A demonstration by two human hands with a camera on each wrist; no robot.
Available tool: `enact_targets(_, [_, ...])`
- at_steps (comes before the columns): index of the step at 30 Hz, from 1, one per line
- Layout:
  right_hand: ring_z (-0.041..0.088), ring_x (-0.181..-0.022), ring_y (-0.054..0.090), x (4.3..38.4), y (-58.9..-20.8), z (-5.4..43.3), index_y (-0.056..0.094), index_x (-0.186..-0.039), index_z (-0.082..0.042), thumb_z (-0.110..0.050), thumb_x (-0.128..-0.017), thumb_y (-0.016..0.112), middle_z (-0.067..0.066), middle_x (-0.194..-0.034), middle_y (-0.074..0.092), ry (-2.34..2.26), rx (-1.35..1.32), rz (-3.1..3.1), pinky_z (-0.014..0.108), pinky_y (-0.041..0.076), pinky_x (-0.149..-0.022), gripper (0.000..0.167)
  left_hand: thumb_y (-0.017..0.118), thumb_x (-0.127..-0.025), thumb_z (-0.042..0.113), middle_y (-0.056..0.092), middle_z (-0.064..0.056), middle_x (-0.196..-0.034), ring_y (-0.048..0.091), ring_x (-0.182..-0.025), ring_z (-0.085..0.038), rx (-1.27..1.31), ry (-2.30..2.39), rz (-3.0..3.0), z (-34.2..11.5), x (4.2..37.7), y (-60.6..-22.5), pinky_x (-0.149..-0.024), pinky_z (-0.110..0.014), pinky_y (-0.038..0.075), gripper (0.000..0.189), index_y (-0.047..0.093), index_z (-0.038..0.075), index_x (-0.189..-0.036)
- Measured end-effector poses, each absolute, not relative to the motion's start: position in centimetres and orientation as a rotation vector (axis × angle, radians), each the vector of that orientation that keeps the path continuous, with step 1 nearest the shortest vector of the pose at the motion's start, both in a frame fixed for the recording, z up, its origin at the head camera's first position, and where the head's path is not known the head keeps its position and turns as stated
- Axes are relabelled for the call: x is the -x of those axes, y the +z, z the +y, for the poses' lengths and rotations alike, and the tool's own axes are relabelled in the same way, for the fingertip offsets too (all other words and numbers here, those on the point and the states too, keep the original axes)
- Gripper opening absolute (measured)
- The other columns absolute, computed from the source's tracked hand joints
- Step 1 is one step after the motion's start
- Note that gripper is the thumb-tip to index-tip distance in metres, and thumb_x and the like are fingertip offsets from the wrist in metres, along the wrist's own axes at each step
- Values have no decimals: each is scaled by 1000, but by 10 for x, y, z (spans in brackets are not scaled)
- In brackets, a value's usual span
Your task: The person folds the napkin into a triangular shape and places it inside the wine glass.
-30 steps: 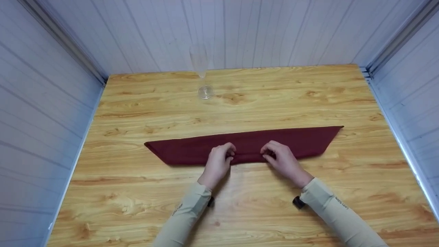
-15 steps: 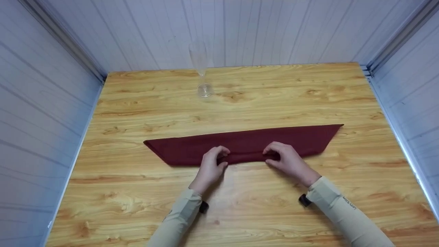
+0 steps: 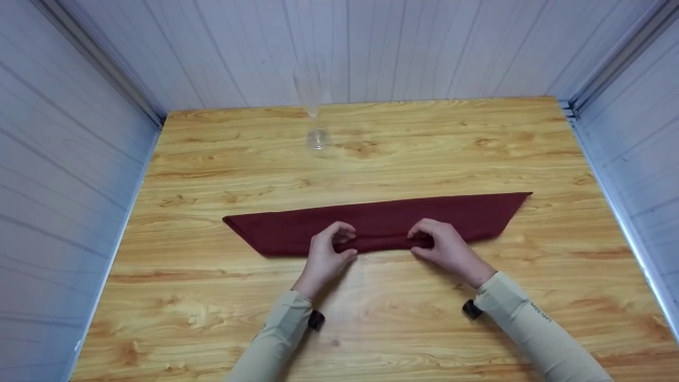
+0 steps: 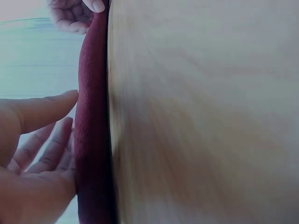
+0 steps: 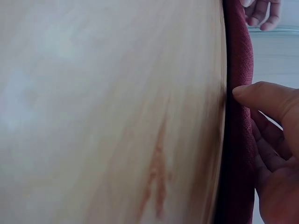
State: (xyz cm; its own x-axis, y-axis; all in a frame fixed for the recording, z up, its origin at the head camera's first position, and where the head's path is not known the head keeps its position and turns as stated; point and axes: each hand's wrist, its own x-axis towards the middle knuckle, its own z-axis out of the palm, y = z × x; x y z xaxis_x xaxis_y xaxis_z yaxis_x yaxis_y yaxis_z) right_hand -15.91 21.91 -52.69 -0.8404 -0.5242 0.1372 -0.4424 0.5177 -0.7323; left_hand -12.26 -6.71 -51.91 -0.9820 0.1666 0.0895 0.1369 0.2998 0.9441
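Observation:
A dark red cloth napkin point(image 3: 382, 215), folded into a long band with slanted ends, lies across the wooden table. Its near edge forms a narrow roll in the middle point(image 4: 91, 93). My left hand point(image 3: 324, 257) holds this edge left of centre, thumb at the near side and curled fingers over the top. To the right of centre, my right hand point(image 3: 448, 249) grips the same edge in a like way; its thumb presses the roll point(image 5: 240, 60) in the right wrist view. A short stretch of napkin shows between the hands. The fingertips are partly hidden.
Towards the back of the table point(image 3: 424, 159) a clear stemmed glass point(image 3: 317, 139) stands upright, beyond the napkin. White panelled walls point(image 3: 424, 48) close off the back and both sides. A black device point(image 3: 316, 320) sits at the left wrist, another point(image 3: 471, 309) at the right.
Both hands have moved slightly apart along the near edge, and the gap between thumb and fingers has widened. The napkin lies almost the same. Over the last half second little differs.

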Motion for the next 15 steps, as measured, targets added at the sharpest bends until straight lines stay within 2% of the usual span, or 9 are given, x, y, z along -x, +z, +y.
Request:
enact_targets(6, [8,-94,58,158,-526,218,67,-96,-14,-6,-80,77,-8,-95,62,-1199,815,2675,32,49,-83,21,74,-74,-13,69,-6,-94,63,-92,-15,-372,1696,2567,-57,123,-519,-84,-30,50,33,64,2,-103])
enact_targets(15, [9,-88,60,160,-518,216,68,-95,-13,-6,-84,73,-6,-91,66,-1127,839,2675,31,51,-76,14,78,-71,-11,69,-5,-93,63,-91,-14,-402,1566,2638,-56,122,-520,-82,-29,51,39,63,2,-104])
